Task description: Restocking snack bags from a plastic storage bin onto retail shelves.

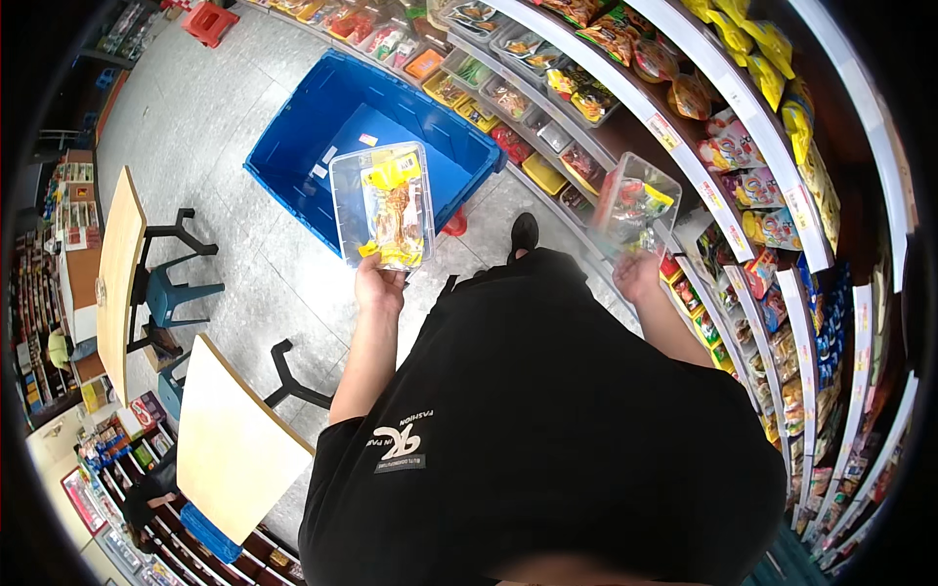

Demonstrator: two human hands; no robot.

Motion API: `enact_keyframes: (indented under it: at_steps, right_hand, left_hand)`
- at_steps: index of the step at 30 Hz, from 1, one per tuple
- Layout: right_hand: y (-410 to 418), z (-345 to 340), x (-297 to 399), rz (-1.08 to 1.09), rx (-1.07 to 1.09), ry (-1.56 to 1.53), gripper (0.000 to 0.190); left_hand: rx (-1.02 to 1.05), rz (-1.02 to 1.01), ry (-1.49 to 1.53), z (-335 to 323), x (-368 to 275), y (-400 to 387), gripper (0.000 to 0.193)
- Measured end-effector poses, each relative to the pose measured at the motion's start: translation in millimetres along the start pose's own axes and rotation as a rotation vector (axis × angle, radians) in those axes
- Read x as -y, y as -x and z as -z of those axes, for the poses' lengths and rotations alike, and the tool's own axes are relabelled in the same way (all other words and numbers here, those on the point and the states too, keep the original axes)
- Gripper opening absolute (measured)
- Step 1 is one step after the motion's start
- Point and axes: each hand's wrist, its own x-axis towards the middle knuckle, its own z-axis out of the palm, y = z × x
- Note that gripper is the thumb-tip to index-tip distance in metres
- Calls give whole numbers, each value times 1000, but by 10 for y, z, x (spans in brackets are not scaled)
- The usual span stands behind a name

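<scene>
My left hand (379, 286) grips the near end of a clear plastic bin (343, 187), its thumb over the rim. Yellow-and-clear snack packets (396, 209) lie inside this bin, which is over a large blue plastic crate (293, 139) on the floor. At the shelf, my right hand (636, 275) is closed on the near end of a second clear bin (670, 198). That bin is tilted and holds several packets, some with red and yellow parts. Blur hides the exact placing of the right fingers.
Snack shelves (689, 168) curve along my right side, with bins and hanging bags. Two light wooden tables (234, 439) and blue stools (172, 293) stand to the left. A red stool (210, 23) is at the far top. Another person (146, 494) is partly visible at lower left.
</scene>
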Motion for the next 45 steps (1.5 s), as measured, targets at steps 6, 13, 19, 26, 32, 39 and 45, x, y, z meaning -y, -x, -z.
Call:
enact_keyframes:
  at_steps: [6, 13, 19, 26, 32, 39, 45]
  right_hand:
    - [528, -377, -270, -43, 69, 221, 19]
    - [807, -845, -274, 112, 293, 519, 19]
    - [1362, -1518, -294, 443, 475, 796, 23]
    - [1185, -1937, -229, 349, 512, 950, 26]
    - [879, -2669, -133, 338, 655, 1185, 30]
    - [499, -3523, -533, -222, 598, 976, 30]
    - [76, -3987, -677, -478, 513, 982, 28]
  left_hand:
    - [28, -31, -22, 302, -79, 11, 38]
    - [118, -195, -53, 323, -177, 258, 34]
    - [164, -254, -12, 271, -221, 326, 39]
    - [83, -260, 44, 116, -218, 307, 42]
    - [-49, -203, 109, -23, -168, 124, 36]
    - [-132, 10, 361, -241, -6, -305, 41]
    - [-228, 85, 410, -507, 85, -532, 40]
